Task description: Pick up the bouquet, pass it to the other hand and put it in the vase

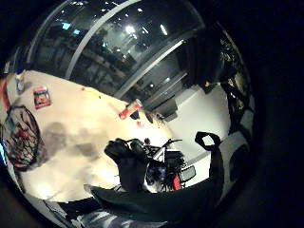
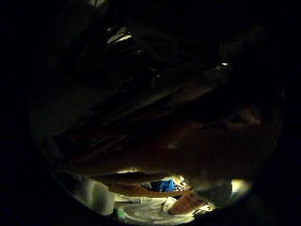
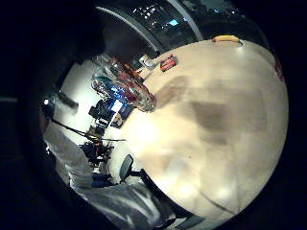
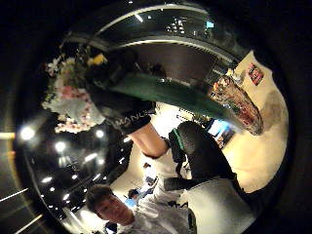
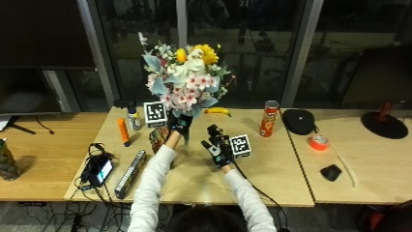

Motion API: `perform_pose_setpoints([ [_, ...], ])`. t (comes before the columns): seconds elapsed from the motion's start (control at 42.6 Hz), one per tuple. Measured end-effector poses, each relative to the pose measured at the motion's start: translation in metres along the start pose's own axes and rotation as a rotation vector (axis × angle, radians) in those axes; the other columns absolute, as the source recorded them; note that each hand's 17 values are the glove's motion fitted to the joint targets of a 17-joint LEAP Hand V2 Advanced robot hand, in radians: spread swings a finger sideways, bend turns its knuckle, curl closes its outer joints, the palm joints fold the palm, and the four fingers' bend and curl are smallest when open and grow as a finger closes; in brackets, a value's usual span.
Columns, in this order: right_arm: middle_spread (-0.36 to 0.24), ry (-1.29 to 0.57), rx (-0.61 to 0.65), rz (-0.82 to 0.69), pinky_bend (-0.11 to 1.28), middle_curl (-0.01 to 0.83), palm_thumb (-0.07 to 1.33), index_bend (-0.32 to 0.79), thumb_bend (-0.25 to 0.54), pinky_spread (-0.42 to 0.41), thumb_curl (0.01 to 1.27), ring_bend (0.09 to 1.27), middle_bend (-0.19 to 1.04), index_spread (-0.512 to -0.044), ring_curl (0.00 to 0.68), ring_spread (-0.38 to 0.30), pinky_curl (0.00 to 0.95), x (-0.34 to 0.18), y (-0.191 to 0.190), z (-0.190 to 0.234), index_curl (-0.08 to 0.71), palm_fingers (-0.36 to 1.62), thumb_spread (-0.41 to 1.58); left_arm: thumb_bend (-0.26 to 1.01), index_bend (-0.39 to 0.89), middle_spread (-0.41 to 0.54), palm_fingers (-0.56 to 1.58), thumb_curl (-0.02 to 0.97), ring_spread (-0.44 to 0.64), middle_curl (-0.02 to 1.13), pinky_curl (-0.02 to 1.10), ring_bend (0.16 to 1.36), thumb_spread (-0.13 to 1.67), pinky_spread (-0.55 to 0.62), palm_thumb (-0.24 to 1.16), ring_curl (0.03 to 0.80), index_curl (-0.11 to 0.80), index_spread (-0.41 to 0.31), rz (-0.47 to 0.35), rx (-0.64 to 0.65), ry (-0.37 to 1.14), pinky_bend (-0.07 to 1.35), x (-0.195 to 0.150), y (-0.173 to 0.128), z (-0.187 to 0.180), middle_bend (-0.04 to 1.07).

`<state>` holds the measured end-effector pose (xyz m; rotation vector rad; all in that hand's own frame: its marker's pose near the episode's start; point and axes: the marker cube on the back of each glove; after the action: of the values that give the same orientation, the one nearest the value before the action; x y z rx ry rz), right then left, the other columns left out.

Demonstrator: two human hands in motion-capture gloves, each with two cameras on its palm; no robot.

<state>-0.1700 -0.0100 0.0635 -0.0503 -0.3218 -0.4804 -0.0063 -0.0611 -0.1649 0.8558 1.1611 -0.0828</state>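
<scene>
In the outside view my left hand (image 5: 179,123) grips the stems of a bouquet (image 5: 186,79) of yellow, white and pink flowers and holds it upright above the table's far middle. The right thumb side palm view shows the same grip (image 4: 122,114) under the blooms (image 4: 73,97). My right hand (image 5: 216,145) hovers just right of the stems with its fingers spread and nothing in it. A glass vase (image 5: 157,139) with colourful filling stands on the table beside my left wrist; it also shows as the vase (image 4: 239,105) and the vase (image 3: 122,86).
A red crisps can (image 5: 269,118) and a banana (image 5: 217,111) lie behind the hands. An orange tube (image 5: 122,130), a small bottle (image 5: 133,120), a long dark bar (image 5: 130,166) and a device with cables (image 5: 100,169) sit at the left. An orange tape roll (image 5: 318,142) is at the right.
</scene>
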Motion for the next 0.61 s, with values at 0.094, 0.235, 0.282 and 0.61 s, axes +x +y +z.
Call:
perform_pose_setpoints([
  [0.094,-0.093,-0.027,-0.001,0.087,0.63,0.426,0.63,0.07,-0.054,0.022,0.47,0.61,0.39,-0.32,0.39,-0.129,0.428,-0.005,0.001,-0.014,0.4,0.27,0.99,-0.03,0.35,-0.337,1.4,0.639,-0.37,0.57,0.51,0.86,0.48,-0.39,0.87,0.477,0.488,-0.312,0.019,0.025,0.01,0.66,0.019,-0.012,-0.019,0.72],
  [0.235,-0.172,-0.049,-0.022,0.167,0.6,0.392,0.6,0.11,-0.037,0.11,0.45,0.49,0.33,-0.379,0.335,-0.107,0.396,-0.004,-0.004,-0.044,0.347,0.08,1.01,-0.03,0.35,-0.34,1.39,0.662,-0.37,0.57,0.51,0.86,0.45,-0.39,0.87,0.481,0.511,-0.312,0.013,0.092,-0.056,0.67,0.027,-0.037,-0.054,0.73],
  [0.282,-0.172,-0.039,-0.016,0.163,0.59,0.383,0.6,0.11,-0.035,0.126,0.44,0.48,0.31,-0.39,0.324,-0.1,0.384,-0.005,-0.005,-0.051,0.33,0.08,1.02,-0.03,0.36,-0.341,1.39,0.669,-0.37,0.57,0.51,0.87,0.45,-0.4,0.87,0.481,0.518,-0.314,0.052,0.113,-0.05,0.67,0.028,-0.048,-0.062,0.73],
  [0.61,-0.163,0.015,-0.016,0.137,0.55,0.356,0.6,0.14,-0.024,0.174,0.42,0.45,0.26,-0.421,0.297,-0.082,0.344,-0.005,0.003,-0.062,0.274,0.13,1.04,-0.03,0.35,-0.341,1.38,0.705,-0.37,0.56,0.51,0.87,0.44,-0.4,0.86,0.485,0.552,-0.318,0.118,0.197,-0.154,0.68,0.02,-0.07,-0.091,0.75],
])
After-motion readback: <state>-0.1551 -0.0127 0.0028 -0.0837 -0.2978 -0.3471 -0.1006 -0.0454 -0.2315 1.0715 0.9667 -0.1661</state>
